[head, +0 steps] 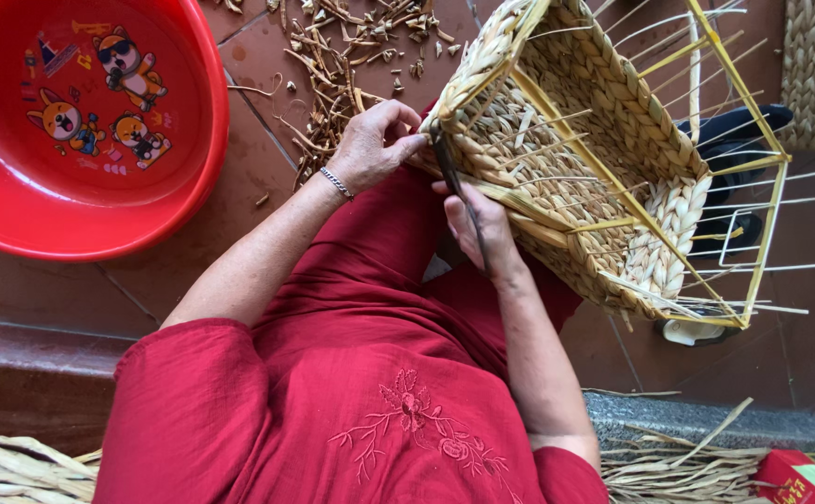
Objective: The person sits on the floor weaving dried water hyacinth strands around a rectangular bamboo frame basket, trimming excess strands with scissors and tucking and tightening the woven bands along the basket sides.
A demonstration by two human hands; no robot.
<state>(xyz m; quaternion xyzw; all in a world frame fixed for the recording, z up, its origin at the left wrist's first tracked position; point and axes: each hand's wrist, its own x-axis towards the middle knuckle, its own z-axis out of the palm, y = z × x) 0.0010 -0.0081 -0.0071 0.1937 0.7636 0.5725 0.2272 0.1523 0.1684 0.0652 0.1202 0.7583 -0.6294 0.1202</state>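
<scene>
Basket (pixel 603 159), half-woven on a yellow wire frame, rests tilted on the lap. Left hand (pixel 375 145) pinches its corner rim; right hand (pixel 477 224) grips a dark strand (pixel 459 201). Risk: strand snapping under tension, or bare wire ends pricking fingers.

Head-worn camera, looking steeply down, close over lap

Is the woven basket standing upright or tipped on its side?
Tipped: the woven basket lies on its side, its opening facing the camera, its inside visible, left hand gripping its rim.
</scene>
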